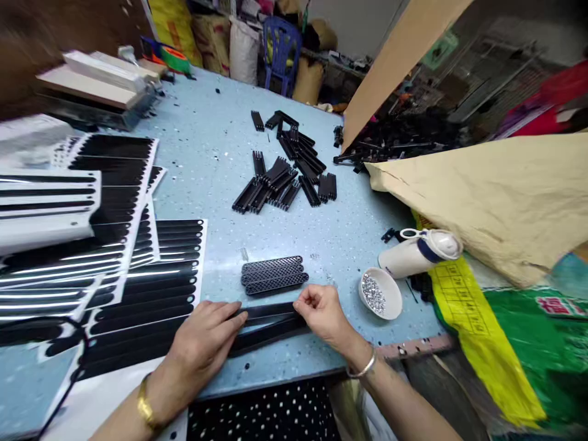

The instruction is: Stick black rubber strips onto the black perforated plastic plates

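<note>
Two long, flat black strips (269,323) lie side by side on the table, running lengthwise from under the left grip (204,343) across to the right grip (321,312). The left grip lies flat on their left end, and the right grip pinches at the right end of the upper strip with fingertips together. Just beyond the two grips lies a small stack of shorter black perforated bars (274,275), flat, with rounded ends.
</note>
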Tool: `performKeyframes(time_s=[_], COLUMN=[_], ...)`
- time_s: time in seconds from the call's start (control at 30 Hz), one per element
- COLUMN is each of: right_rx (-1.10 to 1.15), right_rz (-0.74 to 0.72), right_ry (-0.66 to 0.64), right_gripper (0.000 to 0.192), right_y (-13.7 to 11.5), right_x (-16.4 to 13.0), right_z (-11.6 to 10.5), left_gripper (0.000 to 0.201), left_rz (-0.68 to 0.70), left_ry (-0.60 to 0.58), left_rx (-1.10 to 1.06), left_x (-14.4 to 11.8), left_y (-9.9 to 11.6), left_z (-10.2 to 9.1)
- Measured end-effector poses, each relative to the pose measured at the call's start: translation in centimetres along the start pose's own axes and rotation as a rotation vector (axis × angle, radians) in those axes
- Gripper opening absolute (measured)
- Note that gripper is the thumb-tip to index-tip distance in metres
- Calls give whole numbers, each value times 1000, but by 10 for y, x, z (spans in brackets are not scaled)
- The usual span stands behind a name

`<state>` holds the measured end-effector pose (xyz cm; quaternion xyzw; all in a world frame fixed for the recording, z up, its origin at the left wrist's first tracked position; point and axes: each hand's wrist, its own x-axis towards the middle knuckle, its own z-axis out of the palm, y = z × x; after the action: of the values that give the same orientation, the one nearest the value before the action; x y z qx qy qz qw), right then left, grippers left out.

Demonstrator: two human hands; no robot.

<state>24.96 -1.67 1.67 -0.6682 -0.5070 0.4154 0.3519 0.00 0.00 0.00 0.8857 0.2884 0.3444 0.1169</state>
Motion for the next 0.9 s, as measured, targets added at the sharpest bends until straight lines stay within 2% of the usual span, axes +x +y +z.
performKeyframes(time_s=[0.53,0.9], right_rx=[4,13], right_rz=[-8,27], right_ry=[9,-10], right_gripper=[16,14], right_y=[-3,0], right_x=[-9,-4], right_z=[-1,-1], left_gripper=[21,22], left_rz=[-6,-4], left_ry=[18,2], left_rx=[9,2], left_x=[6,3], left_y=[5,3], left_z=[-1,2])
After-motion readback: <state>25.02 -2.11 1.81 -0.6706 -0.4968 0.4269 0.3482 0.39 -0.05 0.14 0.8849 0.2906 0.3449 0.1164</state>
